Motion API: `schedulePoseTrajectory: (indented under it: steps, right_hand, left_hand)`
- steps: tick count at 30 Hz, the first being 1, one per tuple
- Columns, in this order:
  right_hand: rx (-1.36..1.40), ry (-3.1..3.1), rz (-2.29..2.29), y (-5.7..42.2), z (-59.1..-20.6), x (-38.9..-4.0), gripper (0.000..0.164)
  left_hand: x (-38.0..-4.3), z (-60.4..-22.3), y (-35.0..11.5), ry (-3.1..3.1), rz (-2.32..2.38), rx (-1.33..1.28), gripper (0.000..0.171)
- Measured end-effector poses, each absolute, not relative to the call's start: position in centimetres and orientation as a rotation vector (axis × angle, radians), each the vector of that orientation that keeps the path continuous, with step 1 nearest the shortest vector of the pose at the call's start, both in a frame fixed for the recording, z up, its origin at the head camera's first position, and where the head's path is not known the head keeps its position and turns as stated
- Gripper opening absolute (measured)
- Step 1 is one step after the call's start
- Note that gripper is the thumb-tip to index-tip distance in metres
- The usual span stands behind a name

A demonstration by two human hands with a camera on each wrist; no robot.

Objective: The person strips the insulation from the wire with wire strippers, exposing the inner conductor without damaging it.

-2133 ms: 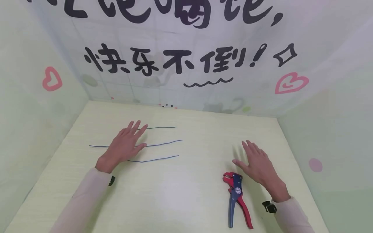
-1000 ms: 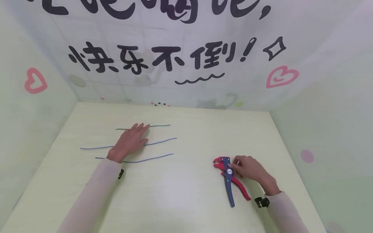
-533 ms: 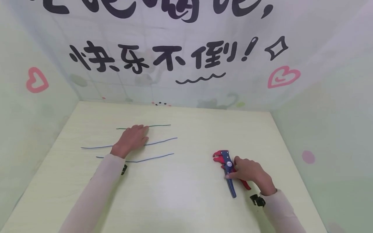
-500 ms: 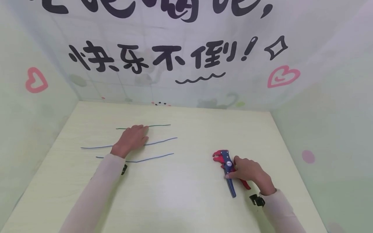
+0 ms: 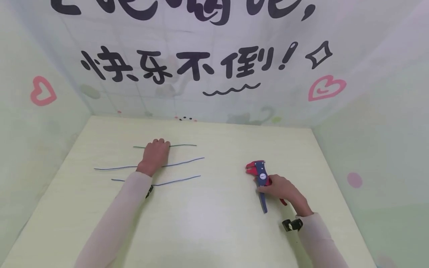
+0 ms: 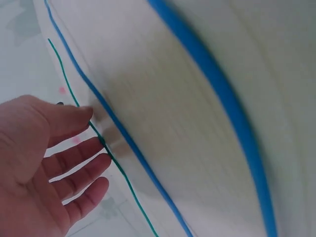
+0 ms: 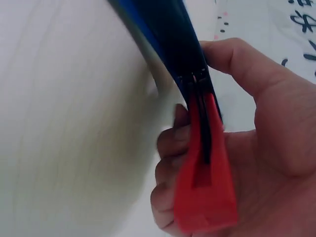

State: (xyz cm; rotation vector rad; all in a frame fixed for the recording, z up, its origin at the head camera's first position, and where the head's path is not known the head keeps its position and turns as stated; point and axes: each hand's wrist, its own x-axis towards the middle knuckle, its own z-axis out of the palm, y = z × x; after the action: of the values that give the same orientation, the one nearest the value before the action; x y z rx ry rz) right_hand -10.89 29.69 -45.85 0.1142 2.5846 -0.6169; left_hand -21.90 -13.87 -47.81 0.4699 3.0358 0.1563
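On the right side of the pale wood-toned bench (image 5: 214, 219), blue-and-red wire-stripping pliers (image 5: 261, 169) point their nose away from the person. The right hand (image 5: 281, 187) holds them, its grip closed with the thumb on the blue handle and the fingers curled round the far side. Well to their left, the left hand (image 5: 156, 155) hangs over a thin green wire (image 5: 183, 145), which shows on both sides of it; this grip is loose, fingers slightly bent and thumb apart. Whether it touches the wire cannot be told. Nearer the person, a long blue wire (image 5: 182, 163) runs beneath the left hand, and a shorter blue wire (image 5: 179, 181) beneath the pale sleeve (image 5: 114, 223). Black lettering (image 5: 193, 55) marks the white backdrop (image 5: 187, 106) behind.
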Motion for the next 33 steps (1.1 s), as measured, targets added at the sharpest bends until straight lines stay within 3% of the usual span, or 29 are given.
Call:
schedulePoseTrajectory:
  steps: [8, 11, 17, 23, 26, 33]
  right_hand:
    - [0.157, 2.502, -0.766, 29.6, -45.9, -12.7, 0.043]
    - [0.173, 2.491, -0.818, 29.3, -45.9, -13.0, 0.049]
    - [0.114, 2.466, -1.112, 28.4, -46.4, -13.6, 0.045]
    - [0.132, 2.326, -1.422, 27.1, -46.0, -13.7, 0.055]
    - [0.117, 2.376, -1.413, 26.3, -45.9, -13.5, 0.058]
    - [0.028, 2.488, -1.447, 24.5, -45.5, -13.4, 0.053]
  left_hand:
    - [-22.5, -48.4, -14.2, 3.033, 0.130, 0.379, 0.020]
    - [-22.4, -48.4, -14.7, 3.044, 0.108, 0.408, 0.020]
    - [-22.2, -46.6, -15.2, 3.108, 0.269, 0.512, 0.020]
    - [-21.0, -44.5, -14.0, 3.027, 0.568, 0.490, 0.032]
    - [-20.0, -44.1, -13.4, 3.019, 0.637, 0.564, 0.033]
    - [-18.1, -43.6, -12.0, 3.010, 0.865, 0.862, 0.019]
